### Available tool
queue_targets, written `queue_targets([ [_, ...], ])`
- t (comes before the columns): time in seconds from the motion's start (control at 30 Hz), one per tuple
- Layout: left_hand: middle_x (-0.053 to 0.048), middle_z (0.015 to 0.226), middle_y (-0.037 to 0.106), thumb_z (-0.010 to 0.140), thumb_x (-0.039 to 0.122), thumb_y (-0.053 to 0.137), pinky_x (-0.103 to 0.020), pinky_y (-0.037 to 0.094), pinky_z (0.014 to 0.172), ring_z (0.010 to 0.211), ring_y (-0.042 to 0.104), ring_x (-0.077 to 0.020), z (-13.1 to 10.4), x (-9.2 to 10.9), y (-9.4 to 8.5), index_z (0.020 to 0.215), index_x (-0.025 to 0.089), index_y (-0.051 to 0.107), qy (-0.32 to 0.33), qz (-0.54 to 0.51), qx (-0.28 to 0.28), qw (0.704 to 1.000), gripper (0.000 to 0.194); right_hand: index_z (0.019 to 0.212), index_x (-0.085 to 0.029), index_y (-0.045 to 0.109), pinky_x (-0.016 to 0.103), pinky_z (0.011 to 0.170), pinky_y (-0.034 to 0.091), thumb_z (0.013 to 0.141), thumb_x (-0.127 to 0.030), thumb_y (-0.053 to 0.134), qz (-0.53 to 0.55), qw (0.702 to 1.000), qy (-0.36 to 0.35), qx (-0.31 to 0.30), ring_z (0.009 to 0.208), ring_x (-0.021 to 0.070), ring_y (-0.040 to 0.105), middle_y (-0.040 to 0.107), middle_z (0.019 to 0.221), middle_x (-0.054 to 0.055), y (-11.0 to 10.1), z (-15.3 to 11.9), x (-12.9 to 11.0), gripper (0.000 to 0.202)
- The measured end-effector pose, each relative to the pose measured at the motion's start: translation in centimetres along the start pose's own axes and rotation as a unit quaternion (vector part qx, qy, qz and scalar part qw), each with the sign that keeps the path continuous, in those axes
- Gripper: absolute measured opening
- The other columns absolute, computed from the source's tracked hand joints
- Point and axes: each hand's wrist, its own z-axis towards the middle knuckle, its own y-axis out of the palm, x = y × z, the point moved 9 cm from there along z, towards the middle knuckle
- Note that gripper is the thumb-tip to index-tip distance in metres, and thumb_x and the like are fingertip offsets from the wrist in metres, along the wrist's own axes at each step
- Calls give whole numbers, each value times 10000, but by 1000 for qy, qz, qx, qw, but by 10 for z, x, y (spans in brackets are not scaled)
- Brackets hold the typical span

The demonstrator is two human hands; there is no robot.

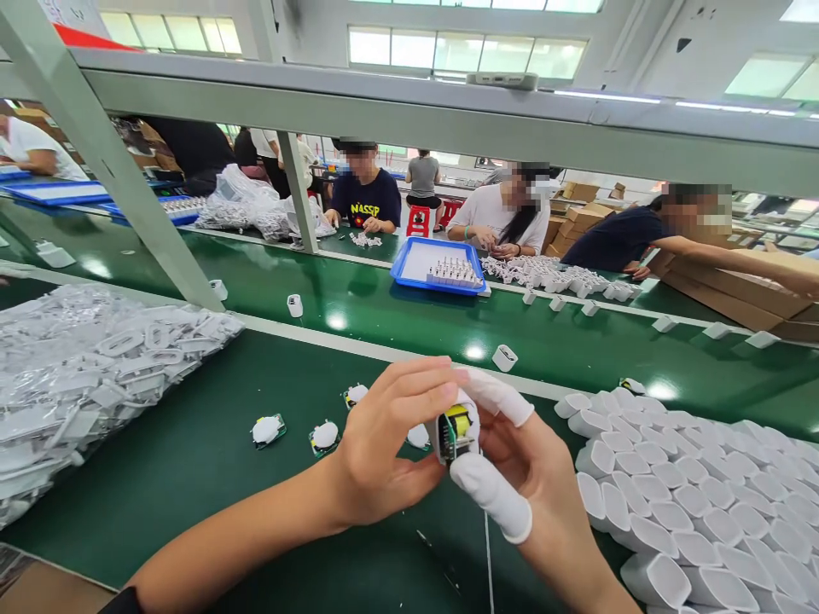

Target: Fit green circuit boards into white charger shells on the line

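My left hand point(387, 439) and right hand point(537, 460) grip a white plastic casing point(474, 418), yellow electronics point(458, 423) inside; bare green desk point(358, 567) gives room below, white plastic shells point(697, 495) edging it rightward.

- so the surface point(192, 503) is plain dark green, with a pale strip along its far edge
- big heap of white plastic parts point(108, 375) in clear wrap on the left
- a few small circuit boards point(267, 431) with white round tops scattered mid-surface, one partly hidden
- loads of white shells point(691, 495) packed side by side on the right, mostly open end towards you
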Motion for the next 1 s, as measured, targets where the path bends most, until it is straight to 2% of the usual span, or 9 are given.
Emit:
queue_targets([
  [0.1, -140, 1082, 694, 811, 186, 759, -385, 616, 788, 1016, 671, -235, -2, 2, 0, 1303, 131, 491, 9, 46, 8, 999, 564, 1219, -252, 646, 293, 716, 644, 836, -338, 742, -33, 999, 2, 10, 863, 207, 747, 758, 1043, 62, 0, 0, 2, 405],
  [0.2, -95, 1018, 643, 791, 260, 795, -321, 578, 691, 879, 630, -186, -6, -5, -2, 1267, 151, 501, -16, 61, 47, 997, 570, 1281, -278, 611, 301, 717, 645, 888, -317, 682, -69, 997, -5, 20, 890, 207, 749, 756, 1079, 58, -1, -2, 8, 401],
  [0.27, -63, 1004, 588, 778, 274, 810, -297, 557, 676, 860, 592, -167, -10, -15, -3, 1249, 187, 493, -56, 48, 77, 994, 575, 1332, -296, 577, 353, 824, 639, 894, -269, 677, -137, 986, -71, 57, 1010, 228, 728, 731, 1174, 66, -4, -6, 1, 451],
  [0.33, -44, 1014, 534, 765, 235, 815, -281, 548, 683, 889, 566, -160, -16, -23, -2, 1242, 220, 475, -100, 21, 99, 990, 586, 1350, -280, 569, 381, 889, 624, 870, -222, 702, -219, 959, -161, 79, 1080, 245, 702, 703, 1232, 85, 1, -13, -9, 502],
  [0.5, -56, 1049, 479, 749, 46, 711, -294, 538, 733, 928, 541, -166, -31, -18, 1, 1322, 208, 423, -113, -15, 130, 985, 662, 1353, -232, 564, 370, 787, 646, 862, -79, 640, -296, 908, -279, 100, 1004, 244, 708, 712, 1133, 102, 15, -25, -20, 519],
  [0.63, -88, 1075, 470, 714, -22, 647, -312, 543, 761, 971, 528, -184, -31, -8, 6, 1363, 170, 393, -104, 15, 106, 989, 722, 1296, -229, 594, 398, 789, 632, 848, -29, 609, -295, 906, -293, 75, 1040, 259, 685, 688, 1171, 118, 15, -22, -25, 491],
  [0.83, -77, 1065, 467, 712, -20, 598, -296, 538, 736, 958, 514, -177, -25, -13, 9, 1373, 215, 353, -139, -11, 79, 987, 743, 1241, -258, 547, 382, 812, 612, 861, -91, 586, -213, 952, -219, 7, 1020, 224, 658, 660, 1100, 78, 8, -7, -15, 417],
  [0.9, -83, 1082, 466, 710, -15, 596, -296, 538, 731, 959, 513, -179, -26, -13, 9, 1372, 217, 356, -147, -15, 75, 986, 742, 1291, -254, 522, 374, 814, 608, 870, -99, 577, -226, 947, -230, -1, 1022, 220, 646, 639, 1133, 86, 9, -8, -15, 452],
  [1.0, -96, 1108, 462, 705, -26, 593, -298, 540, 750, 981, 517, -182, -26, -9, 9, 1368, 196, 370, -133, -1, 69, 989, 734, 1312, -230, 548, 353, 790, 607, 886, -74, 555, -298, 910, -288, -6, 1024, 221, 644, 626, 1166, 108, 15, -13, -22, 454],
])
